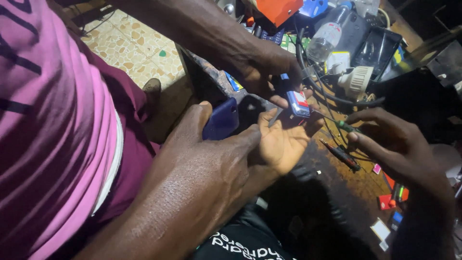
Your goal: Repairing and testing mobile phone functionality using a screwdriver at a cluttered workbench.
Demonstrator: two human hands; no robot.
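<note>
1. The person's left hand lies palm up with the fingers apart and slightly curled. This makes a cupped rest under the small blue, red and white gadget.
2. The gadget sits just above the left fingertips. It is pinched from above by a co-worker's hand, so that hand seems to carry the weight while the open palm steadies or catches it. I cannot tell whether the left fingertips actually touch it.
3. The person's right hand has thumb and forefinger clamped together on a thin tool with a green grip. It is held like a pen, which gives fine control. The tip points towards the gadget and is near the left fingertips.
4. The co-worker's other hand is just beside the left palm, on its thumb side. It wraps around a dark blue phone and tilts it up off the tabletop, keeping it out of the way yet close by.
5. A red-handled screwdriver lies flat on the tabletop just below the right fingers, within easy reach.
6. Beyond the right fingers, well apart from them, are a black cable, a white lamp fitting and a clear plastic bottle, pushed back among the clutter.
</note>
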